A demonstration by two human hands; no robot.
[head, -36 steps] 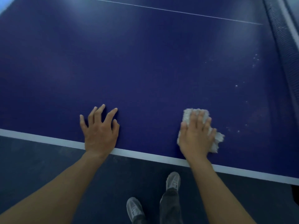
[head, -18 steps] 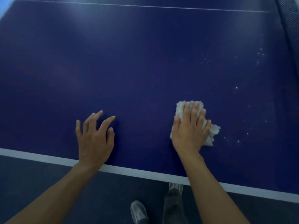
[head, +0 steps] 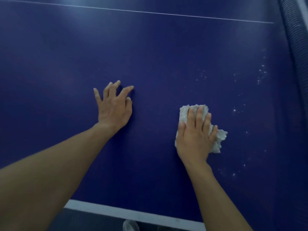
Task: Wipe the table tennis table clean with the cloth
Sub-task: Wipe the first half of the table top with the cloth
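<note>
The dark blue table tennis table [head: 150,52] fills the view. A crumpled white cloth [head: 220,140] lies on it right of centre. My right hand [head: 195,135] presses flat on the cloth with straight fingers, covering most of it. My left hand [head: 113,104] rests on the bare surface to the left, fingers spread. White specks [head: 260,75] dot the table to the right of the cloth, toward the net.
The net [head: 298,52] runs along the right edge. A thin white centre line [head: 150,12] crosses the far part of the table. The white edge stripe [head: 126,214] marks the near side, with dark floor and a shoe tip [head: 130,226] below it.
Both hands have slid farther from the near edge onto the table, the right hand pushing the cloth forward. The view has shifted forward, so the near edge now sits lower.
</note>
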